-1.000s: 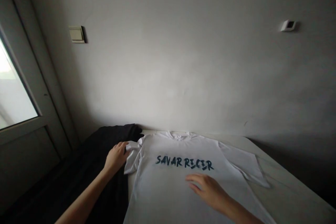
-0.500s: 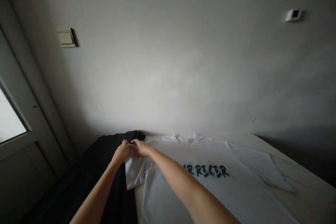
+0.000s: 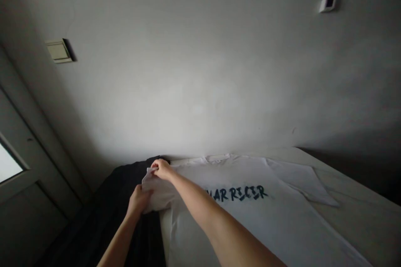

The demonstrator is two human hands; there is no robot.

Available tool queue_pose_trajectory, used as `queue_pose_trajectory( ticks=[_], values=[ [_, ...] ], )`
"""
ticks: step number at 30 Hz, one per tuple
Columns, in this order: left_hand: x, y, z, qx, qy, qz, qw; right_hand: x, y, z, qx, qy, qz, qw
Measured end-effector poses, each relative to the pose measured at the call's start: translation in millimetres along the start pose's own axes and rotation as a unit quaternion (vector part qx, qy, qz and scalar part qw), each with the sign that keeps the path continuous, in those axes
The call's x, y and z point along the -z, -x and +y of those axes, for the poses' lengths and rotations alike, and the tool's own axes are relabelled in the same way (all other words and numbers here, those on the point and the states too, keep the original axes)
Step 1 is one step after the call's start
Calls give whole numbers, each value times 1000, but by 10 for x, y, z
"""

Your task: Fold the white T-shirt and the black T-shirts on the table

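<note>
A white T-shirt with dark lettering across its chest lies spread out, its neckline toward the wall. My right hand pinches the upper edge of the shirt's left-hand sleeve. Lower on that sleeve's cuff, my left hand is closed on the cloth, its fingertips partly hidden by the fabric. Between the two hands the cuff edge is stretched. My right forearm crosses over the shirt and covers part of the lettering. The other sleeve lies flat on the right.
Black cloth lies under and left of the sleeve. The pale marbled tabletop shows on the right, its edge slanting down. Behind it rises a grey wall with a light switch and a small white device. A door stands at the left.
My left hand has moved down and left along the cuff, away from my right hand, which stays at the upper edge. The sleeve is now spread wider. The camera view has shifted and tilted slightly.
</note>
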State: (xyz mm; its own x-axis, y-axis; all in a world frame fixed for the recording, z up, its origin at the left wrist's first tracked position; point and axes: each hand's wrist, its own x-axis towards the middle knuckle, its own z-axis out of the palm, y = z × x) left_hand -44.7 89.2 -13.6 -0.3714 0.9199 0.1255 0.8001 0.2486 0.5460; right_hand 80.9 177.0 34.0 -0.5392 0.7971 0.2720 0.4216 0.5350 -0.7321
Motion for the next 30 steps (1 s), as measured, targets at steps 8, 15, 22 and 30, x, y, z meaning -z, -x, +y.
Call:
queue_pose_trajectory(
  ticks=[8, 15, 22, 30],
  values=[
    [185, 372, 157, 1, -177, 59, 982, -23, 513, 396, -49, 113, 29, 992],
    [-667, 273, 790, -284, -238, 53, 927, 418, 816, 975, -172, 222, 72, 957],
    [-762, -111, 304, -207, -312, 62, 925, 560, 943, 1355, -182, 272, -11, 945],
    [-613, -150, 332, -189, -321, 47, 927, 584, 953, 1399, -191, 256, -13, 948]
  ],
)
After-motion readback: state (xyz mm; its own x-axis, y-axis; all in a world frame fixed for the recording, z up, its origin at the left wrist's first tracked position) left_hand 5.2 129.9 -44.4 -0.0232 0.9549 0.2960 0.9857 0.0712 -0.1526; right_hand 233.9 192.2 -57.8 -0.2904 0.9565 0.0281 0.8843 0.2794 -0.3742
